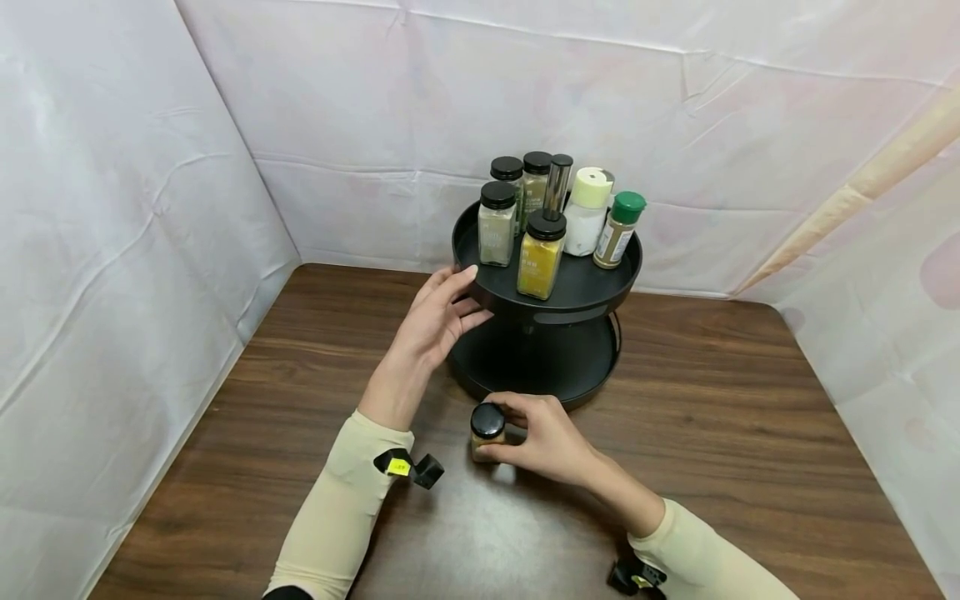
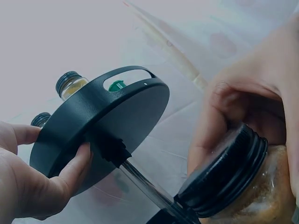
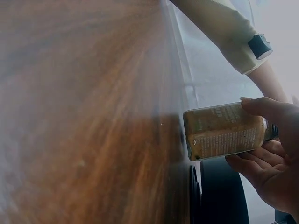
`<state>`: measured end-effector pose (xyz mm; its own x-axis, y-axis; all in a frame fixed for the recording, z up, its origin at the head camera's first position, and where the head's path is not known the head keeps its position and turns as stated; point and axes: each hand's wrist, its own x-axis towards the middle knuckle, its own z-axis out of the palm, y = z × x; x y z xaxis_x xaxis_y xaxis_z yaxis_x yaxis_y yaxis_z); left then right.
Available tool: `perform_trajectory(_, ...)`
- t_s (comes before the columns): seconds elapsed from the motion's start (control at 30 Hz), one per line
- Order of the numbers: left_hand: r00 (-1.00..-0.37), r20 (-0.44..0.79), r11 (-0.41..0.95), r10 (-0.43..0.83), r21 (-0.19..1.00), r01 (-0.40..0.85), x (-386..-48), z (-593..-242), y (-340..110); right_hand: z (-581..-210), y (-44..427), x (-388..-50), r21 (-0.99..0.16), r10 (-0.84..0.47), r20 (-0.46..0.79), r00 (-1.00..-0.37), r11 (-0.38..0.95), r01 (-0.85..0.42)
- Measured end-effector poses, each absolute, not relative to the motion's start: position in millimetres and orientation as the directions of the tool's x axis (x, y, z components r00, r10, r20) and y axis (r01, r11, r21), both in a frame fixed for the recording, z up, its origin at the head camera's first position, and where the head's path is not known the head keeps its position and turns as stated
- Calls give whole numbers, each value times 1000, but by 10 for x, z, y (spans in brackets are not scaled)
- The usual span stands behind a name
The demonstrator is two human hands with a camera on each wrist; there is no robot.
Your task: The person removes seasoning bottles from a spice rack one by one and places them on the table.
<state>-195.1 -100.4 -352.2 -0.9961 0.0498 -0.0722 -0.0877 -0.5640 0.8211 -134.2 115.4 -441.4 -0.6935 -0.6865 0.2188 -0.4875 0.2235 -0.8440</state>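
A black two-tier round spice rack (image 1: 583,293) stands on the wooden table. My left hand (image 1: 431,329) grips the left edge of its upper tray, thumb and fingers on either side of the rim, as the left wrist view also shows. In front of the rack, my right hand (image 1: 551,437) holds a square glass spice jar (image 3: 224,133) of brown seasoning with a black lid (image 1: 487,421). It is upright, close to the tabletop; whether its base touches cannot be told. On the upper tray, a jar of yellow powder (image 1: 540,260) is at the front, beside a pale-powder jar (image 1: 497,229).
Also on the upper tray are dark-lidded jars (image 1: 507,169), a tall silver-and-black container (image 1: 557,187), a white bottle with a pale yellow cap (image 1: 587,212) and a green-capped shaker (image 1: 618,232). The lower tray (image 1: 555,375) sits beneath. White sheets (image 1: 360,108) surround the table (image 1: 720,417).
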Motion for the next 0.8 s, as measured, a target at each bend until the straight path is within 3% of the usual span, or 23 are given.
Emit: perform_trajectory(0.8,-997,-66,-568,49,819,-82,-1946,-3522,-1012,-4419,1141,-1348,-801,-700,236,-674,253,-543)
